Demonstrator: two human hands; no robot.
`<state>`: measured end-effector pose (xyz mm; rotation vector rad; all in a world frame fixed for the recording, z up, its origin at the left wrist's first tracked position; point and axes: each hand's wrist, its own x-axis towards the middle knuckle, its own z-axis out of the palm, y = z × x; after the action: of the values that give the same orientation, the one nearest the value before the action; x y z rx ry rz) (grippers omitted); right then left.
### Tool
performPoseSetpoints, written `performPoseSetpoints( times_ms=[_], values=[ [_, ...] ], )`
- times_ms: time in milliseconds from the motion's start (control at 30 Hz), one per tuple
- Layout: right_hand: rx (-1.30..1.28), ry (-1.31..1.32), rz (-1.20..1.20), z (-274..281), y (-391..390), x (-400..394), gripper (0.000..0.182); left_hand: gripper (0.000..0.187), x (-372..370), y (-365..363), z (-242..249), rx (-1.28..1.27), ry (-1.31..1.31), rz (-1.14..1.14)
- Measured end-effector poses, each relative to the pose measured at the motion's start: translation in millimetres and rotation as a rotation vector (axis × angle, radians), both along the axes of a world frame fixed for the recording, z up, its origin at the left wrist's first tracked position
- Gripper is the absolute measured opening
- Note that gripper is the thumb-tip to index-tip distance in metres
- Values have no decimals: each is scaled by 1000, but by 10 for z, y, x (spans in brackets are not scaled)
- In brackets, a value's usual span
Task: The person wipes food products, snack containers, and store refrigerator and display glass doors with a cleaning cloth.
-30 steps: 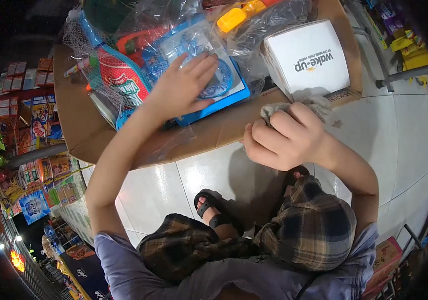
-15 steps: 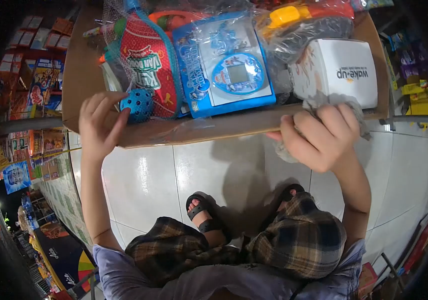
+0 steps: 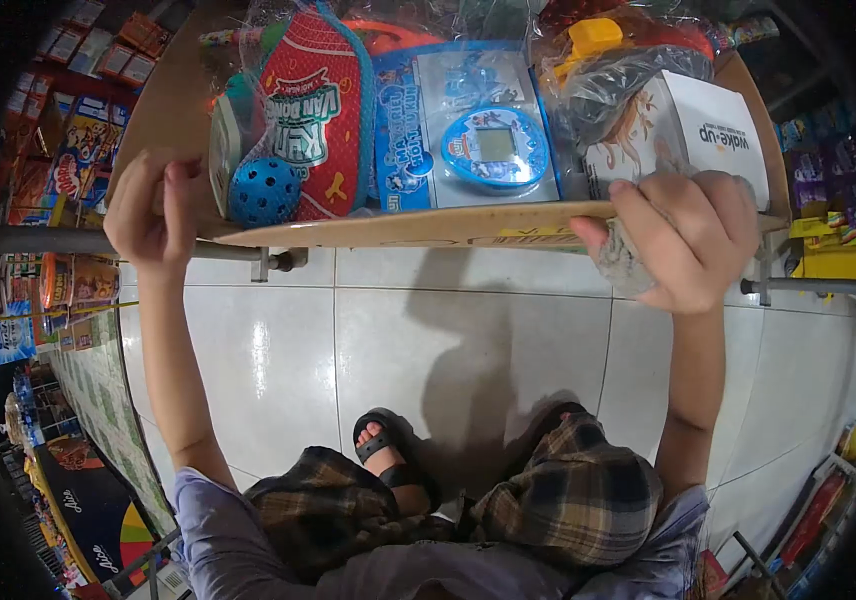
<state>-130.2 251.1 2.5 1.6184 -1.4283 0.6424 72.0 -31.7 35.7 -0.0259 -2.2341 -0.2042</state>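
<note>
The cardboard box (image 3: 348,233) spanned the top of the frame, its near wall facing the person. The left hand (image 3: 153,205), at upper left, curled by the box's corner; whether it pinched the cardboard could not be told. The right hand (image 3: 683,235), at upper right, was closed around a grey cloth (image 3: 628,258) beside the near edge. The step in hand seemed to be handling the box at its near side; shifting it would call for even support at both ends. Inside lay a blue ball (image 3: 265,190), a toy game (image 3: 496,150) and a white carton (image 3: 716,125); below spread pale floor tiles (image 3: 268,340).
</note>
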Motion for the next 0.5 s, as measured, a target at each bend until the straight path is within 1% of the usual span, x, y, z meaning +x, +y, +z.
performPoseSetpoints(
  times_ms=[67,133,200,267,333,400,433,467,500],
  values=[
    [11,6,-14,33,-15,-26,32,8,-41,-18,38,21,-16,-4],
    [12,9,-36,57,-34,-46,31,9,-101,28,75,12,18,39],
    [9,8,-50,81,-73,-98,30,11,-124,-105,50,24,24,40],
    [31,50,-72,118,-165,-232,27,19,-202,-289,-8,144,88,-17],
    [46,84,-86,152,-279,-382,25,13,-348,-394,66,91,22,52],
    [-90,143,-15,165,-436,-498,18,16,-462,-528,-18,230,98,128],
    [-136,161,23,172,-486,-519,16,12,-541,-753,-57,197,103,147],
    [-46,127,-57,185,-477,-504,17,8,-520,-912,-76,163,111,170],
    [42,99,-133,195,-486,-515,19,6,-675,-463,156,114,-70,386]
  ],
)
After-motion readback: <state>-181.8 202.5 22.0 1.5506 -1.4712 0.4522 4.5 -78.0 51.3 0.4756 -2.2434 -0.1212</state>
